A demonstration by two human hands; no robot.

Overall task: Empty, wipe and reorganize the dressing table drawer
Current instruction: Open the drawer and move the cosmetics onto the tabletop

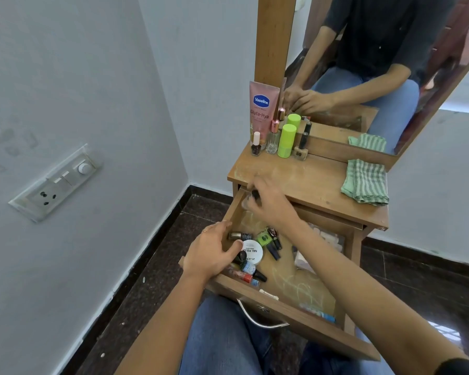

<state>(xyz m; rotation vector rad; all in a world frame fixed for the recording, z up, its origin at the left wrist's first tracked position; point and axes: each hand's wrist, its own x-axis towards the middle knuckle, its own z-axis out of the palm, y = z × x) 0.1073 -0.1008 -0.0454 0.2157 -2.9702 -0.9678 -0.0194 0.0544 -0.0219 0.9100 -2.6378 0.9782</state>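
A person seated at a small wooden dressing table works through its pulled-out drawer [322,334]. The right hand [268,204] reaches to the drawer's far corner, where its curled fingers pinch what appears to be a small bottle [249,198] with a dark cap; motion blur hides the exact grip. The left hand [213,255] clasps the drawer's left wall, fingers wrapped over the edge and thumb inside.

Just off that thumb lies a white round tin [252,251] of nail polish remover pads. Nail polish bottles are scattered on their sides around it: a gold-capped bottle [240,236] just beyond the thumb tip, a green bottle [264,238] between the two hands, and a teal bottle [248,267] under the left palm's edge. Well beyond the right fingers, along the back of the table top [303,180], stand a Vaseline tube [261,109] and several upright bottles. A folded striped cloth [366,182] waits far to the right of both hands.

The bottles look light, rigid and smooth, probably glass, so likely to roll, clink or chip if dropped. Each is best pinched across its body or at the neck below the cap, one or two at a time. The flat tin is best taken by its rim.
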